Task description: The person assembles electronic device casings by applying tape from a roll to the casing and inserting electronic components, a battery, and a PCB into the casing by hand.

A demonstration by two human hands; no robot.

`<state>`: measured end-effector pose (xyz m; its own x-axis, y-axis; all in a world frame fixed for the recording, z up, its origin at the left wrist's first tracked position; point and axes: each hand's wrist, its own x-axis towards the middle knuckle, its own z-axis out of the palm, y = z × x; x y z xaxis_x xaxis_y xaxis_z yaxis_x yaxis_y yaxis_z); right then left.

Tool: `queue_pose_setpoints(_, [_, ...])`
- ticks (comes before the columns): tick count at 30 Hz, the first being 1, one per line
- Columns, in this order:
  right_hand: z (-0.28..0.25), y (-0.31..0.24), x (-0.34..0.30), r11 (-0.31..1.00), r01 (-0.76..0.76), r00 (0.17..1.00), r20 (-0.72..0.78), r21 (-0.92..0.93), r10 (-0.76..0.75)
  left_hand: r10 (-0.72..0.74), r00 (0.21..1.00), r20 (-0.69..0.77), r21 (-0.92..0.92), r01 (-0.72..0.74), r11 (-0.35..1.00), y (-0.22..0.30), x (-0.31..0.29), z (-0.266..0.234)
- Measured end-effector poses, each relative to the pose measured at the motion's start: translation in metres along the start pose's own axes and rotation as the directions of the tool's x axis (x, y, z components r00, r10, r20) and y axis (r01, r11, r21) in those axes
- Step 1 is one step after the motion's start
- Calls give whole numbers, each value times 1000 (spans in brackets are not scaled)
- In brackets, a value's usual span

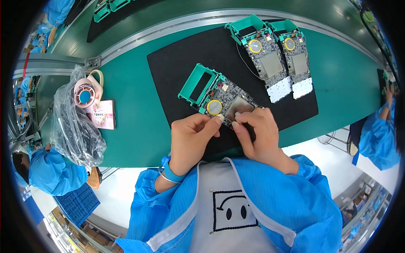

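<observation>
Busy left end of the green desk (130, 92)!
Here's crumpled clear plastic (69, 130), a round pink blue-centred object (85, 96), a rectangular pink box (104, 115).

Cannot fully see the lower right end of the nearest circuit board (231, 98), covered by the right hand (260, 133). Cannot identify the tiny whitish part (221, 116) beside the thumb tip of the left hand (190, 138). Can see only part of the upper green housings (101, 16), cropped by the top edge.

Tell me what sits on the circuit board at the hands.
The circuit board carries a yellow-rimmed coin cell and a silver metal shield. The right hand and left hand cover parts of it; whatever lies beneath them cannot be seen.
</observation>
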<state>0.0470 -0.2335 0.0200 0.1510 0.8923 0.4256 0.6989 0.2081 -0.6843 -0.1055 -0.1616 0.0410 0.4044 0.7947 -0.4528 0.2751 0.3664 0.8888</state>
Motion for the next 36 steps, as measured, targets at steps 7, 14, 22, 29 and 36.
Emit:
queue_pose_setpoints(7, [10,1,-1,998,51,999,-16,37,-51,25,999,-20,-26,-25,999,0,-1,4])
queue_pose_setpoints(14, [9,-1,5,996,86,996,-21,5,-86,54,998,-42,63,-51,997,-5,1,2])
queue_pose_setpoints(22, [-28,23,17,998,-65,993,102,12,63,164,986,13,44,-165,985,-1,23,-24])
queue_pose_setpoints(29, [-32,37,41,883,467,853,278,-33,-441,121,992,43,71,-123,990,3,22,-23])
queue_pose_setpoints(36, [-34,38,54,812,578,742,362,80,-564,190,980,52,52,-192,980,-6,27,-23])
